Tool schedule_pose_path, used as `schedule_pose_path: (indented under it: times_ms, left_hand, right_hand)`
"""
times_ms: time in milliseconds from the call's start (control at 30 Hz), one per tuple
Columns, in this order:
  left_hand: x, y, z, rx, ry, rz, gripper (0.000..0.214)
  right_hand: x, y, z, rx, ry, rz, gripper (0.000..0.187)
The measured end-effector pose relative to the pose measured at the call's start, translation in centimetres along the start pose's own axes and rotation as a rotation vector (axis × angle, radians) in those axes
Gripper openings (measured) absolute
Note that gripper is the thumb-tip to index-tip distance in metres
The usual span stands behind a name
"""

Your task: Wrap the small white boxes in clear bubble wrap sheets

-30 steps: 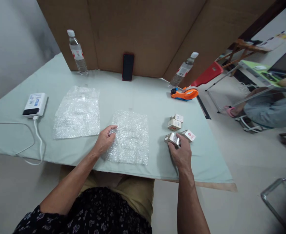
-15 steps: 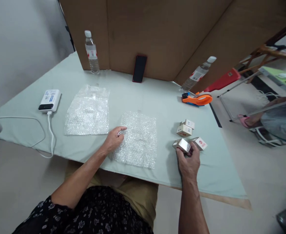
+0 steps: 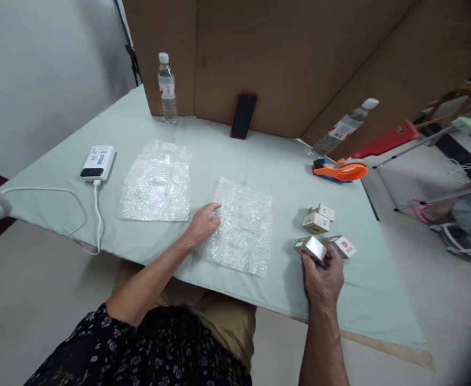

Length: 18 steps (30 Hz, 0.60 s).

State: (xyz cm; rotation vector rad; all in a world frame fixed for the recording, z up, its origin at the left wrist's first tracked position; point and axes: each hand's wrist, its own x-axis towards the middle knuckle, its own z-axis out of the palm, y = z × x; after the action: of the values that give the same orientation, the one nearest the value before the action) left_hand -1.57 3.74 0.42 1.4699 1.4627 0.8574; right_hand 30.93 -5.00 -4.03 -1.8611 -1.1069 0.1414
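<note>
My right hand (image 3: 324, 279) grips a small carton (image 3: 311, 247) between thumb and fingers at the table's right side. The carton's shiny top face catches the light. Right beside those fingers lies another small carton (image 3: 343, 246) with a red mark. Two more little cartons (image 3: 316, 222) sit close together just behind. My left hand (image 3: 203, 224) rests at the left edge of a sheet of bubble wrap (image 3: 241, 230), its thumb and index finger apart and nothing between them. Farther left a second bubble wrap sheet (image 3: 158, 185) lies flat.
An orange tape dispenser (image 3: 342, 171) and a leaning water bottle (image 3: 344, 128) are at the back right. A phone (image 3: 243, 115) leans on the cardboard screen (image 3: 251, 48), near an upright bottle (image 3: 167, 91). A white power bank (image 3: 98, 162) with a cable lies left. Another person's leg (image 3: 446, 206) shows at right.
The view has swung slightly left, so everything sits farther right in the picture. Both hands keep nearly the same places on the table, the right one still holding the carton.
</note>
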Motion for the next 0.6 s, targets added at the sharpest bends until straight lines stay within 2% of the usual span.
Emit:
schedule_pose_path:
  times_ms: [167,333,433,500,600]
  left_hand:
    - [-0.6,-1.2,-0.3,-0.058,-0.018,-0.023,0.049]
    - [-1.0,-0.2,-1.3,-0.084,0.028,0.026,0.047]
    - [-0.5,0.6,-4.0,-0.129,0.119,0.078,0.048]
    - [0.2,0.6,-6.9,-0.148,0.224,0.085,0.048]
    - [0.8,-0.6,-11.6,-0.120,0.372,0.045,0.048]
  right_hand:
    - [0.0,0.1,0.0,-0.005,-0.004,-0.005,0.073]
    - [0.1,0.1,0.1,0.002,0.007,0.036,0.075]
    - [0.2,0.1,0.1,-0.004,0.010,0.047,0.077]
    - [0.2,0.1,0.1,-0.006,0.005,0.039,0.077]
    - [0.2,0.2,0.2,0.001,0.003,0.012,0.074]
